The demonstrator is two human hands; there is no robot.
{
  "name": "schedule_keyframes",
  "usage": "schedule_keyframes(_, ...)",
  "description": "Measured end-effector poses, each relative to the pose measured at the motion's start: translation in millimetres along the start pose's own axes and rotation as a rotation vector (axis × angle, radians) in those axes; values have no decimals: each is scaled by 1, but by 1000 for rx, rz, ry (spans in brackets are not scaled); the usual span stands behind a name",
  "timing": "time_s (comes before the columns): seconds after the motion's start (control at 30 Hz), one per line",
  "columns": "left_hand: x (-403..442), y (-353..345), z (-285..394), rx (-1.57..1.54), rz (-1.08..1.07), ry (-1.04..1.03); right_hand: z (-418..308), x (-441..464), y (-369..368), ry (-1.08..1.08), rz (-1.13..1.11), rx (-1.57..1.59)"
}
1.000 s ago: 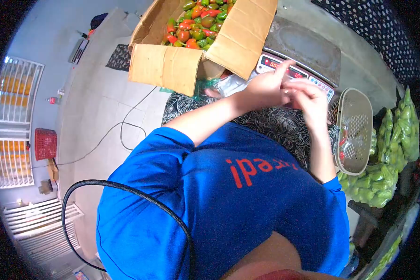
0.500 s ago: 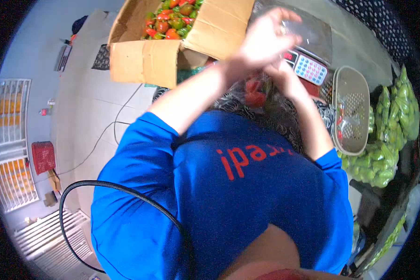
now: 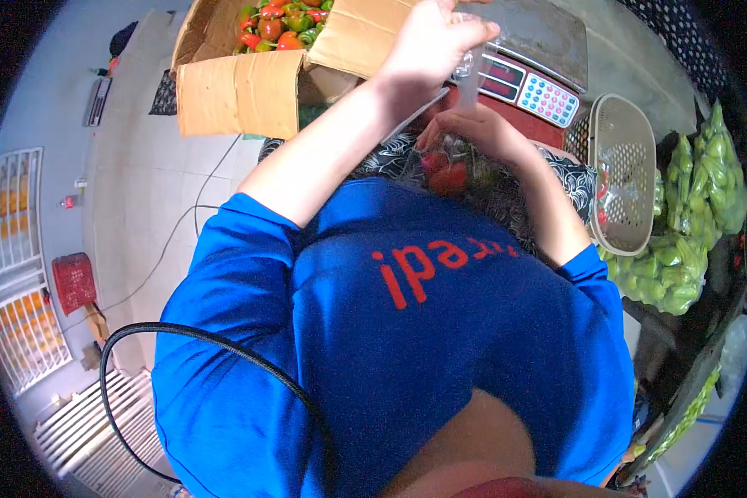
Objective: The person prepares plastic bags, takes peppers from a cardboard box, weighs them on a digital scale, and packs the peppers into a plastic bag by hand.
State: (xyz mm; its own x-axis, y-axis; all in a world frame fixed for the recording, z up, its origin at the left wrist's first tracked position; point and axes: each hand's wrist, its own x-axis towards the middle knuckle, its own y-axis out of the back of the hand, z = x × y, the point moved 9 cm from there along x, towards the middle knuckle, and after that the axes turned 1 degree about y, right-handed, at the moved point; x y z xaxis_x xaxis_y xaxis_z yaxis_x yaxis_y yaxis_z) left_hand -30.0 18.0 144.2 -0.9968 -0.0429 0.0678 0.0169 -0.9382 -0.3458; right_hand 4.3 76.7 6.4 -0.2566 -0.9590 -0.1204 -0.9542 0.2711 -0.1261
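Note:
My left hand (image 3: 433, 48) is closed on the top of a clear plastic bag, its thumb and fingers pinching the plastic. Just below, my right hand (image 3: 480, 131) wraps round the bag's twisted neck (image 3: 468, 83), which is stretched upward between the two hands. Red peppers (image 3: 448, 176) show through the bag (image 3: 427, 166), which hangs close to my blue shirt. Part of its lower side is hard to make out against the black-and-white patterned cloth. A digital scale (image 3: 548, 98) stands right behind my hands.
An open cardboard box (image 3: 239, 93) at the upper left holds several red and green peppers (image 3: 284, 23). To the right are a beige perforated basket (image 3: 627, 174) and clear bags of green produce (image 3: 668, 270). A black cable (image 3: 216, 336) loops across my left arm.
My left hand has moved left, from spread and blurred beside the scale to pinching the bag's top. The right hand has shifted slightly left, and the bag's neck now shows stretched between them.

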Motion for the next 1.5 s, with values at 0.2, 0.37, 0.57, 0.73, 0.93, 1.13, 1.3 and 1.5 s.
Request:
schedule_keyframes(0.2, -11, -2, -1, 59, -1, -182, 7, 3, -5, 54, -71, -280)
schedule_keyframes(0.37, -26, -5, 22, -112, -69, -108, -5, 5, -4, 109, 4, -351)
schedule_keyframes(0.57, -14, 16, 52, 26, 150, -333, -20, 3, 20, 153, 108, -55)
schedule_keyframes(0.73, -7, 38, 51, -74, 95, -281, -18, -19, 58, 161, 364, 325)
schedule_keyframes(0.93, -71, 64, -135, -547, 232, 473, -49, -35, 77, 336, 523, 476)
schedule_keyframes(1.13, -130, -17, -136, -1059, -839, 1155, -115, -37, 33, 490, 544, -56)
schedule_keyframes(1.3, -54, 15, -78, -218, -363, 345, -145, -58, 33, 672, 819, -351)
schedule_keyframes(1.5, -38, 21, 17, 230, -147, -298, -68, -55, 66, 256, 945, 416)
